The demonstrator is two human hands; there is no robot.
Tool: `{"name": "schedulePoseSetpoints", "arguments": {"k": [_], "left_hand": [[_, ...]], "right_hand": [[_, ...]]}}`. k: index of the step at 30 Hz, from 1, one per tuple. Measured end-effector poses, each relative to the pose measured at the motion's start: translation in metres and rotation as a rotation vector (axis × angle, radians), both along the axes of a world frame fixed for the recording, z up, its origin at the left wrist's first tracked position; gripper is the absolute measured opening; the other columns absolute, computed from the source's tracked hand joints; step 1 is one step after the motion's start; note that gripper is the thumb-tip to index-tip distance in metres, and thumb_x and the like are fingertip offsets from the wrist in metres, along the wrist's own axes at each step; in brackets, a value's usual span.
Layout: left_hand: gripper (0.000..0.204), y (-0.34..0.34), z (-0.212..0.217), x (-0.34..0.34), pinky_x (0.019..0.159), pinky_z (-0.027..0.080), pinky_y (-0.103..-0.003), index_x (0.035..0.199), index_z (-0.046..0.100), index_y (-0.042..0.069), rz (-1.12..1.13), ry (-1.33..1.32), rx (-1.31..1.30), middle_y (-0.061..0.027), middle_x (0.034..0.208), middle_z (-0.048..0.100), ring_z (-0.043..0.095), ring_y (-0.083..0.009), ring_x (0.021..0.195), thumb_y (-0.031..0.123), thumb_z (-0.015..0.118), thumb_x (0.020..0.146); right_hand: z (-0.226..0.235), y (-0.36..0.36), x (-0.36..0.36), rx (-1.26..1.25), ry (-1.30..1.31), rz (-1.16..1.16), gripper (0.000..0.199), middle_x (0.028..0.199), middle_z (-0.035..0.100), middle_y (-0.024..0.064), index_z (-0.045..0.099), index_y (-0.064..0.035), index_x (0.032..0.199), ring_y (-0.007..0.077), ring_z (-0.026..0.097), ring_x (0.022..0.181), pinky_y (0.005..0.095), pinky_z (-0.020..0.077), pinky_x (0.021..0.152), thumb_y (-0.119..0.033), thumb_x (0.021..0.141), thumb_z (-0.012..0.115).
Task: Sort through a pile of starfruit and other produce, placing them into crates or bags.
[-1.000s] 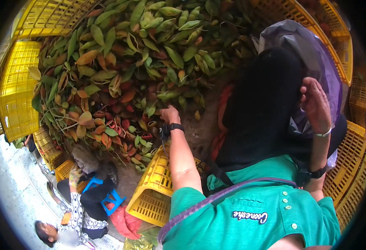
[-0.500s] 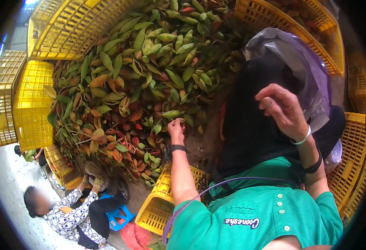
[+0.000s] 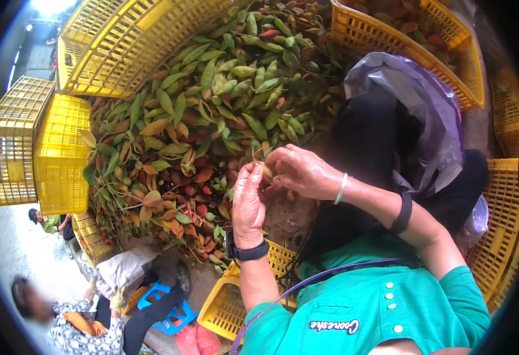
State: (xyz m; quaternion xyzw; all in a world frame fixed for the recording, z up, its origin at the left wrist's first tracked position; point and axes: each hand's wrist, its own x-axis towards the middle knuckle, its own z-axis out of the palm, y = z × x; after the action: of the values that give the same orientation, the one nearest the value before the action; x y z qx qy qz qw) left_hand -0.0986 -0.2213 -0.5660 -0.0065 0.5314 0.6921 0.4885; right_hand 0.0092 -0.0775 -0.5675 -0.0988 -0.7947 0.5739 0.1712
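My left hand (image 3: 248,204), a dark watch on its wrist, has its thumb and fingers pinched on a small yellowish-brown pod (image 3: 265,170). From the other side my right hand (image 3: 307,171), with a pale bangle, closes its fingers on the same pod; part of it is hidden behind them. Both hands meet over the near edge of a large heap of pointed pods (image 3: 224,106), mostly green, some orange and red. An opened clear-and-purple plastic bag (image 3: 431,142) lies by my dark-clad leg (image 3: 354,160), right of my hands.
Yellow slatted crates stand around the heap: a tilted one (image 3: 112,65) far left, a stacked one (image 3: 64,154) below it, one with pods (image 3: 407,50) far right. A small yellow crate (image 3: 227,302) sits beside my left arm. A seated person (image 3: 88,328) is lower left near a blue stool (image 3: 168,307).
My right hand has come down and left to meet my left hand, which has drawn back slightly from the heap with a pod. The person at lower left now handles a pale cloth.
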Motion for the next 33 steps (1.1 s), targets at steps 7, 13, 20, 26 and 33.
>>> {"name": "schedulePoseSetpoints", "arguments": {"k": [7,13,20,26,33], "left_hand": [[0.028,0.030,-0.009,0.029,0.078,0.047,-0.022,0.110,0.056,0.004,-0.180,0.114,0.031,-0.0002,0.099,0.060,0.056,-0.0073,0.087,0.024,0.064,0.092],[0.028,0.028,-0.002,0.032,0.079,0.046,-0.023,0.114,0.055,-0.001,-0.381,0.466,-0.103,-0.0018,0.100,0.060,0.054,-0.0081,0.088,0.021,0.057,0.096],[0.027,0.037,0.008,0.029,0.081,0.048,-0.030,0.115,0.053,-0.002,-0.540,0.747,-0.172,-0.0109,0.101,0.060,0.058,-0.0191,0.090,0.016,0.055,0.094],[0.031,0.044,0.008,0.028,0.088,0.046,-0.034,0.120,0.050,-0.003,-0.623,0.867,-0.188,-0.0166,0.109,0.058,0.058,-0.0259,0.098,0.010,0.047,0.092],[0.034,0.044,0.025,0.020,0.090,0.046,-0.029,0.127,0.045,-0.002,-0.592,0.309,-0.108,-0.0081,0.113,0.055,0.056,-0.0154,0.099,0.006,0.042,0.094]], "right_hand": [[0.009,0.027,0.028,-0.095,-0.171,0.024,0.035,0.071,0.055,0.0101,0.053,-0.0037,0.100,0.0260,0.058,0.064,0.0373,0.0466,0.060,-0.013,0.075,0.075],[-0.001,0.030,0.036,-0.228,-0.145,0.065,0.032,0.070,0.053,0.0088,0.052,-0.0040,0.099,0.0232,0.055,0.064,0.0362,0.0456,0.059,-0.009,0.074,0.072],[-0.009,0.026,0.039,-0.387,-0.061,0.049,0.027,0.071,0.053,0.0096,0.052,-0.0022,0.098,0.0219,0.053,0.064,0.0349,0.0450,0.060,-0.002,0.073,0.064],[-0.012,0.025,0.041,-0.224,0.009,-0.040,0.029,0.078,0.052,0.0130,0.054,-0.0021,0.098,0.0291,0.054,0.070,0.0385,0.0458,0.064,-0.005,0.071,0.064],[-0.018,0.033,0.047,-0.367,0.043,0.063,0.021,0.082,0.057,0.0102,0.056,-0.0008,0.094,0.0190,0.058,0.077,0.0347,0.0479,0.069,-0.002,0.074,0.059]]}}
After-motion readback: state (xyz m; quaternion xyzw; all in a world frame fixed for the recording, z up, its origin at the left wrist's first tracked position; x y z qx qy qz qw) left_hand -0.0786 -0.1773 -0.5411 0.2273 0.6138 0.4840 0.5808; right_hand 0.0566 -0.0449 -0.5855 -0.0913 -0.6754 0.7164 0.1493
